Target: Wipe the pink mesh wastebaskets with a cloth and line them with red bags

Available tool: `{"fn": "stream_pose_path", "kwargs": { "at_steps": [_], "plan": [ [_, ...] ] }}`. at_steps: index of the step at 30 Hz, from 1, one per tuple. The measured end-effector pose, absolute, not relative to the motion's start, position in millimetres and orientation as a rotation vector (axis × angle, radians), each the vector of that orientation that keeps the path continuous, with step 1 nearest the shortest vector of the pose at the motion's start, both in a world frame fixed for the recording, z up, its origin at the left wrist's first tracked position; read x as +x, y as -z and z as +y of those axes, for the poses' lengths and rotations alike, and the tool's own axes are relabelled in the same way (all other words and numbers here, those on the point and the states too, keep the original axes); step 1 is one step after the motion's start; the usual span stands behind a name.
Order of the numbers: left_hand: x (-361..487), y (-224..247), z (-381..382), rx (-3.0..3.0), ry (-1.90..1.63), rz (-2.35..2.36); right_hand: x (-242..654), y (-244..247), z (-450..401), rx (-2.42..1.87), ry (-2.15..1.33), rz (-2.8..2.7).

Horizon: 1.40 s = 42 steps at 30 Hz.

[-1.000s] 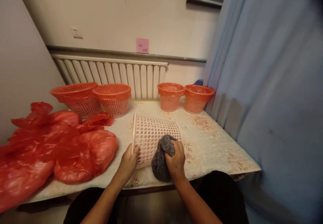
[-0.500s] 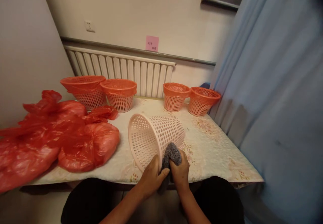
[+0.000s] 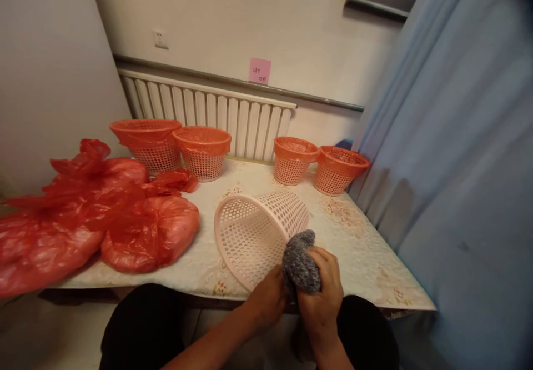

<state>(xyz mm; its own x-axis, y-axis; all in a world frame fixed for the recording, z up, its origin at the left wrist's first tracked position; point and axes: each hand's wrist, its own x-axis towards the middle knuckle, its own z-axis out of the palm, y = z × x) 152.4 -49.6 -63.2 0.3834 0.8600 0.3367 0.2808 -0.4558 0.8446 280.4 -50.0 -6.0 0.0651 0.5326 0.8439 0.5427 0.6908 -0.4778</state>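
Pink mesh wastebasket: we see it (image 3: 290, 209) on its side on the cloth-covered desk (image 3: 358, 264), mouth towards us and to our left, rim close to both hands.
Basket handling: we judge it light, thin-walled plastic, springy rather than brittle; its rounded side could roll or slide if pressed off-centre.
Where to hold: we would favour the thicker rim, with a wide, gentle grip; hard squeezing on the perforated wall may flex it.
Grey cloth: we have it (image 3: 302, 264) bunched beside the rim; it looks soft, thick and limp, easily gathered, and a loose fold could snag in the holes.
Right hand: ours (image 3: 325, 295) is wrapped round the cloth, fingers (image 3: 328, 261) curled and pressing into it.
Left hand: ours (image 3: 268, 300) is at the lower rim, next to the cloth; its fingertips are hidden, so we cannot tell whether they pinch rim or cloth.
Red-lined baskets: we count four, upright in two pairs towards the back, including the rightmost one (image 3: 333, 182).
Red plastic bags: we see them (image 3: 150, 231) heaped at our left, thin-skinned, probably slippery and easily torn.
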Motion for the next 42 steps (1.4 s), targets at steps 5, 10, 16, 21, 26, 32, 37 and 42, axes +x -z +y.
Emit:
{"fn": "stream_pose_path", "kwargs": {
  "at_steps": [5, 10, 16, 21, 26, 32, 37, 42],
  "plan": [
    [129.3, 74.0, -39.0, 1.891, -1.248, 1.295, 282.3, 20.0, -42.7, -0.907, 0.129, -1.647],
    [55.0, 75.1, -3.1, 1.542, -1.696, 1.99, 289.8, 29.1, -40.7, -0.939, 0.121, -1.64],
    [-6.5, 74.3, 27.6, 1.506, -1.395, 1.976, 298.4, 38.3, -31.3, -0.966, 0.138, -1.615],
    [-12.7, 88.6, 17.2, 1.493, -1.329, 1.912, 322.3, 47.8, -16.4, -1.105, 0.21, -1.558],
    [1.8, 98.0, -4.8, 1.492, -1.323, 1.802, 327.7, 42.5, -23.9, -1.185, 0.246, -1.388],
    [33.1, 111.7, -15.2, 1.492, -1.323, 1.665, 298.4, 42.6, -26.0, -1.259, -0.403, -1.397],
    [39.6, 115.0, -12.3, 1.543, -1.28, 1.477, 287.5, 58.1, 8.9, -1.262, -0.985, -0.96],
    [41.3, 111.9, -12.6, 1.581, -1.241, 1.42, 259.9, 31.3, 34.3, -0.944, -1.125, -0.625]
  ]
}}
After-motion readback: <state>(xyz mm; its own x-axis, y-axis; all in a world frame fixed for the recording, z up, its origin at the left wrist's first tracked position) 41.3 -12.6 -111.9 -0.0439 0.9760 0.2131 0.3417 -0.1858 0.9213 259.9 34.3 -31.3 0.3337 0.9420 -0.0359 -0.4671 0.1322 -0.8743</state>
